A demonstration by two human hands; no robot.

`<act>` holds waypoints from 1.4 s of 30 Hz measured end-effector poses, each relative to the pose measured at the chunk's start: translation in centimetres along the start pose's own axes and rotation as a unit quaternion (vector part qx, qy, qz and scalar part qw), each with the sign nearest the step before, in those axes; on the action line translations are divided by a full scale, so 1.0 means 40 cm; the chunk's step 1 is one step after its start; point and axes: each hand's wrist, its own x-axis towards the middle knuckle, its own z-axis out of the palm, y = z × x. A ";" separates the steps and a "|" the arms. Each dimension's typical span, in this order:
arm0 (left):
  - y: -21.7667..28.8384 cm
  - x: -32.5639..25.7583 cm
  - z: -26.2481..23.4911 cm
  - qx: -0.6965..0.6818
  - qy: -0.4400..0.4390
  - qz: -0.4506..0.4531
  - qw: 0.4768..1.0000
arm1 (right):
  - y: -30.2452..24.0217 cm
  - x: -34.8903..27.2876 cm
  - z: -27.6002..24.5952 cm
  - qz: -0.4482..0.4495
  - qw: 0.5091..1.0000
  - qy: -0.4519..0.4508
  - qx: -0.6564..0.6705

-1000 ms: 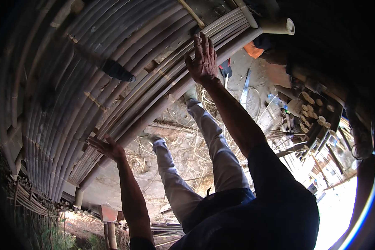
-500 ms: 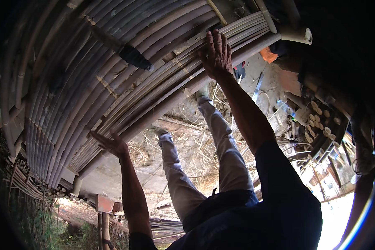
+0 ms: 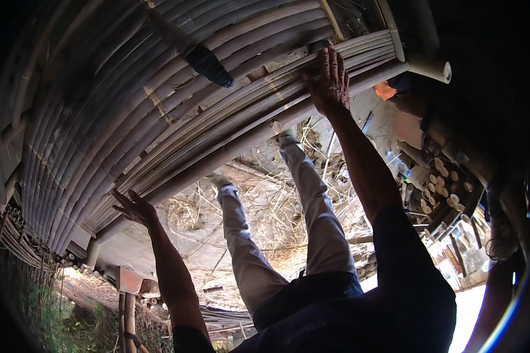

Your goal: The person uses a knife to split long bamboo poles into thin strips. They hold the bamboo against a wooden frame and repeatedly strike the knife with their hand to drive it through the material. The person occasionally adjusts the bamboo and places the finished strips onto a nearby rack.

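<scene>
My legs in light grey trousers stretch out over the ground with dry straw. My left hand is open with spread fingers, at the lower edge of the bamboo poles, and holds nothing. Farther up, my right hand lies flat and open on the thin bamboo strips. A dark wrapped handle rests higher on the poles.

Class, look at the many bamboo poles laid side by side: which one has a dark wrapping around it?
The pole high in the panel, running up-left from the black wrap. The other poles are bare, pale bamboo. It lies above the right hand, untouched.
</scene>
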 end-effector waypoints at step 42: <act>-0.200 0.132 0.054 -0.124 -0.039 0.275 0.953 | 0.012 0.027 0.013 -0.023 0.995 -0.044 -0.086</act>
